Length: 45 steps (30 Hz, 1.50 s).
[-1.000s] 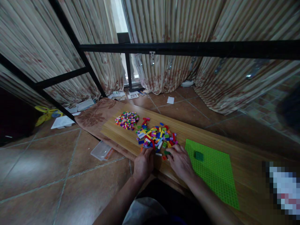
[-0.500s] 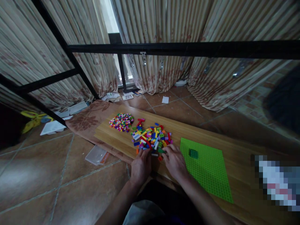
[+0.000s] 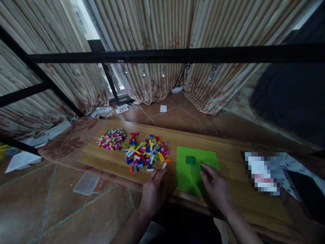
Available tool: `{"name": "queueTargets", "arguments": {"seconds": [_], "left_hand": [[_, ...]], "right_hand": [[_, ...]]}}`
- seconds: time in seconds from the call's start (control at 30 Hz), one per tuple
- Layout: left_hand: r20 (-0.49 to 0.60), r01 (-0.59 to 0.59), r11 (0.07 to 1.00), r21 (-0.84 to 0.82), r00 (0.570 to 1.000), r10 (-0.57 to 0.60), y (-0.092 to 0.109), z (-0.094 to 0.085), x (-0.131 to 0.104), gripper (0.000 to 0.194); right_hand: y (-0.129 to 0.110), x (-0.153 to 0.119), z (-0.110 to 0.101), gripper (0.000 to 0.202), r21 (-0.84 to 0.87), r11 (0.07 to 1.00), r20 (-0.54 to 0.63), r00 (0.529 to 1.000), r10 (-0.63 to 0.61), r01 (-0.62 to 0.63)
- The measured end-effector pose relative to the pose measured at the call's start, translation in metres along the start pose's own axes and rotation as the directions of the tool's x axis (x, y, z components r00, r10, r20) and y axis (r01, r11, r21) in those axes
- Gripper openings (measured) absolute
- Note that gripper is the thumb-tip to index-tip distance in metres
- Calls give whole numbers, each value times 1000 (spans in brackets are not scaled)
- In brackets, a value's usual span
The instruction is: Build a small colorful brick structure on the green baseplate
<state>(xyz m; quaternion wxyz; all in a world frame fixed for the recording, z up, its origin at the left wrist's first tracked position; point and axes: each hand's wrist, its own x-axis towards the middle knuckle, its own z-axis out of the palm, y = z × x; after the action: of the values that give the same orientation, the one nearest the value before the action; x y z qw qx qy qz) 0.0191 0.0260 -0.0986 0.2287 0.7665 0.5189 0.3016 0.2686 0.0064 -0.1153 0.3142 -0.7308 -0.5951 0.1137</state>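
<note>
My right hand (image 3: 217,184) is over the bright green baseplate (image 3: 186,181), thumb and forefinger pinched on a small dark green brick (image 3: 200,167). Left of that, a dark green block (image 3: 190,160) sits on the baseplate's studs. My left hand (image 3: 153,189) rests at the near edge of the loose brick pile (image 3: 144,152), its fingers curled together. Right at its fingertips is a slim white brick (image 3: 164,165); whether it is held is unclear. Another white brick (image 3: 150,170) lies just beyond the knuckles.
A heap of tiny coloured pieces (image 3: 111,139) lies at the left of the wooden board (image 3: 203,139). To the right are a blurred-out packet (image 3: 262,176) and a dark phone-like slab (image 3: 304,193). A black metal rail (image 3: 162,56) crosses behind. On the floor is a clear plastic lid (image 3: 85,184).
My right hand has moved right from the brick pile to the baseplate, carrying the dark green brick. My left hand stays by the pile's near edge. The view has turned right.
</note>
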Motion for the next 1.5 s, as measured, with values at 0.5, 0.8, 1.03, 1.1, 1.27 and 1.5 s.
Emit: {"name": "queueTargets", "arguments": {"seconds": [0.5,0.8,1.03,1.1,1.27,1.5], "left_hand": [[139,-24,998,-62,990,33,21,17,5,28],[142,-88,995,-39,986,92,24,24,14,34],[177,-36,997,-63,983,47,20,29,-5,33],[183,-24,996,-81,982,39,21,25,-10,31],[123,22,997,-72,992,-13,12,10,-16,29],[-50,119,992,-39,991,-121,-24,-14,-23,29]], "right_hand": [[18,35,-7,39,-119,989,241,969,-59,90],[18,48,-10,30,-75,993,224,972,-78,96],[6,23,-4,29,37,997,174,982,-80,74],[-5,16,3,29,68,992,196,974,-117,105],[-44,13,31,27,124,967,279,928,-248,221],[-79,25,62,33,51,947,317,894,-317,318]]}}
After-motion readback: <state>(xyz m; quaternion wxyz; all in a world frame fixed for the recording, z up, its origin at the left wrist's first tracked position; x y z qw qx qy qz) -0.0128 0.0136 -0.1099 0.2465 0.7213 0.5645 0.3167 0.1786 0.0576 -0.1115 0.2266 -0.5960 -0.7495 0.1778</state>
